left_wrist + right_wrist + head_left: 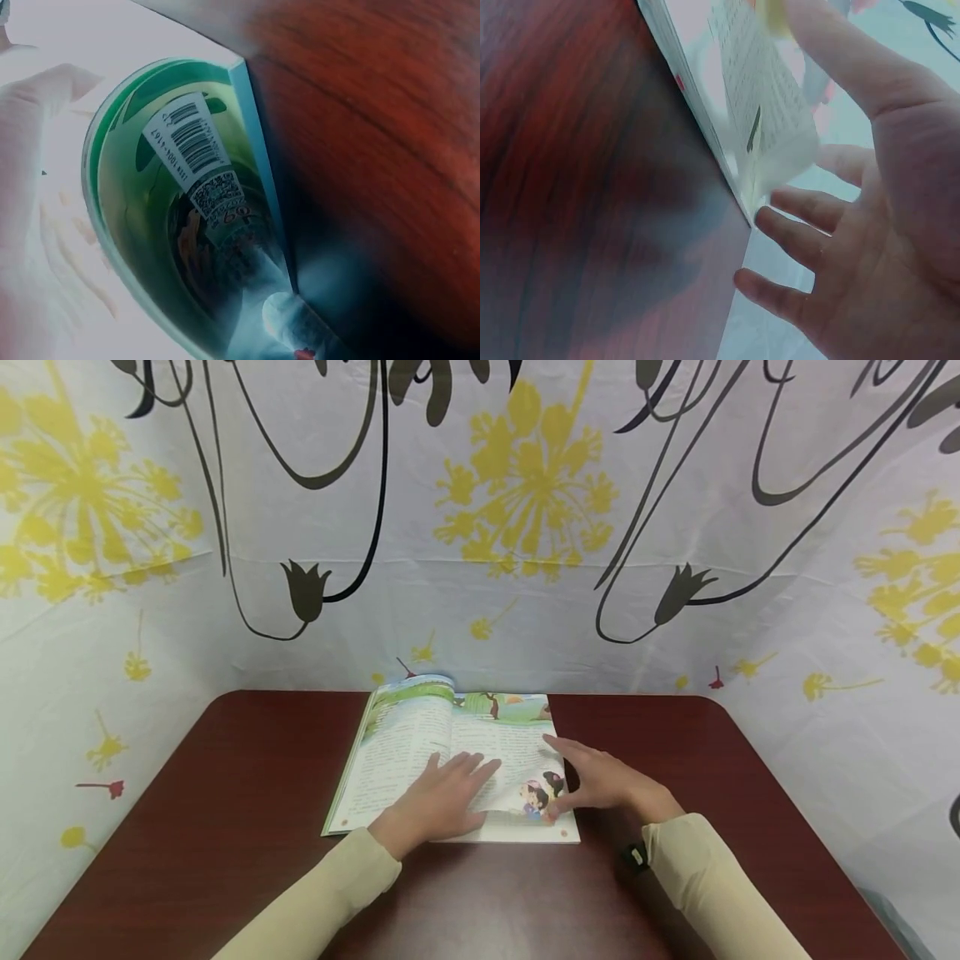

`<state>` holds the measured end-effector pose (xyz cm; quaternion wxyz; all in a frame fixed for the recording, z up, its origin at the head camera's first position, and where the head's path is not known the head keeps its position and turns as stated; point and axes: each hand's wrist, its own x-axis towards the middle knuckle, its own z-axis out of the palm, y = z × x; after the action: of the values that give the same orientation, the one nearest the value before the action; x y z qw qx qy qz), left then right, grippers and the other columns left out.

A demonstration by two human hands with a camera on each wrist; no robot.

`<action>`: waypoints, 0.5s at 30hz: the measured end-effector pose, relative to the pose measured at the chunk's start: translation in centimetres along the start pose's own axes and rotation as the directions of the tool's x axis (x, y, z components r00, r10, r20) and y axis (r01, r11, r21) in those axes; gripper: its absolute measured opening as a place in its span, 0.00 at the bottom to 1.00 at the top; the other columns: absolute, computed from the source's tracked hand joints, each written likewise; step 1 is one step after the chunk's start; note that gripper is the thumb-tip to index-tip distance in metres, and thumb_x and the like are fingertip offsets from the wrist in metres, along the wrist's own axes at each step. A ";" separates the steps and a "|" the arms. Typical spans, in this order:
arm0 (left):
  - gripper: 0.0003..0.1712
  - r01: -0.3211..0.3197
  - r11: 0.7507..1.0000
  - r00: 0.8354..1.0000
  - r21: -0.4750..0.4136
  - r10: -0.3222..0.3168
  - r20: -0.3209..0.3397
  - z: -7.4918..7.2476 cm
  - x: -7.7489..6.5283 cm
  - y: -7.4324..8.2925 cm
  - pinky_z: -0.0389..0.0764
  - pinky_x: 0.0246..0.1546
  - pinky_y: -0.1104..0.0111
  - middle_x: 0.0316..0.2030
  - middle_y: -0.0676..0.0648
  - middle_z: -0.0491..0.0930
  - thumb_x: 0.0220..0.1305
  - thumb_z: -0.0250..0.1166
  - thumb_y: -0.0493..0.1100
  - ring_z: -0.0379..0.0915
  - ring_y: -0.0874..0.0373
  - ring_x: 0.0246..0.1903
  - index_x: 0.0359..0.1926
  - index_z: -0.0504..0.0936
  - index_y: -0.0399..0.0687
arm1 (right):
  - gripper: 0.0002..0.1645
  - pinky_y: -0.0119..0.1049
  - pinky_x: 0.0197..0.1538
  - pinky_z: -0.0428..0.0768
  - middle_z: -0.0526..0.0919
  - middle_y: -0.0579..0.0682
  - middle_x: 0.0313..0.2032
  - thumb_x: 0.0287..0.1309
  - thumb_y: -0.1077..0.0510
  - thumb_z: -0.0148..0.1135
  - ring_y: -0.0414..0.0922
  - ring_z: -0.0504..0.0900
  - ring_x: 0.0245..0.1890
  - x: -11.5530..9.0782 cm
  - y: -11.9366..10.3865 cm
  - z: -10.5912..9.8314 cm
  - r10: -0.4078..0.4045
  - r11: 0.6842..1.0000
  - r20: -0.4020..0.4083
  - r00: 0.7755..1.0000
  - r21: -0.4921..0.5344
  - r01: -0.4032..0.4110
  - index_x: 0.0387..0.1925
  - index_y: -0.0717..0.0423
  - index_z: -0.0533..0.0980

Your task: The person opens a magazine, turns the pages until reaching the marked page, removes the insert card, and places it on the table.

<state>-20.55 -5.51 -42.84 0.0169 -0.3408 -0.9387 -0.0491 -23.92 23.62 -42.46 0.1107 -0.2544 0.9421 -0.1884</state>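
Note:
An open picture book [405, 760] lies on the dark red-brown table, its left pages bowed up near the spine. My left hand [442, 797] rests across the lower middle of the book, fingers extended over the right page. My right hand [611, 785] is spread at the right edge, the thumb at the lower corner of a slightly raised page [510, 793] with cartoon children. From the right wrist, that page [772, 112] stands lifted beside my loosely spread fingers [795, 232]. In the left wrist view, a curved green surface bears a printed barcode [196, 142].
The table [247, 777] has rounded far corners. Behind it and at both sides hangs white cloth [450, 610] with yellow and dark flower prints. A dark band [636, 857] shows at my right wrist, by the pale sleeve [712, 885].

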 end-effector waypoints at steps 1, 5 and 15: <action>0.40 -0.004 1.000 1.000 -0.004 0.004 -0.006 -0.1 0.0 0.0 0.66 0.61 0.38 0.68 0.44 0.69 0.63 0.64 0.54 0.64 0.46 0.67 0.74 0.63 0.53 | 0.71 0.61 0.66 0.65 0.59 0.63 0.73 0.41 0.34 0.77 0.61 0.60 0.72 -0.1 0.2 -0.1 0.000 1.000 0.008 1.000 0.015 0.000 0.76 0.61 0.52; 0.44 -0.055 0.998 0.996 0.032 0.057 -0.065 -0.1 -0.1 0.0 0.69 0.60 0.43 0.71 0.43 0.65 0.62 0.65 0.48 0.63 0.47 0.68 0.77 0.57 0.53 | 0.74 0.61 0.67 0.62 0.54 0.65 0.74 0.41 0.37 0.79 0.62 0.56 0.73 -0.4 0.8 -0.4 0.023 0.999 0.024 0.999 0.045 -0.024 0.77 0.65 0.47; 0.70 -0.148 0.967 0.926 0.206 0.209 -0.316 0.1 0.3 -0.5 0.67 0.64 0.48 0.78 0.39 0.37 0.48 0.78 0.60 0.47 0.47 0.75 0.80 0.40 0.57 | 0.69 0.72 0.62 0.59 0.55 0.67 0.74 0.40 0.33 0.78 0.65 0.56 0.72 -0.5 1.1 0.0 0.054 0.999 0.070 0.996 -0.003 -0.054 0.76 0.61 0.55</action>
<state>-21.13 -5.65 -42.99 0.2109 -0.4088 -0.8877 -0.0204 -23.97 24.77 -42.81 0.1487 -0.2353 0.9443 -0.1757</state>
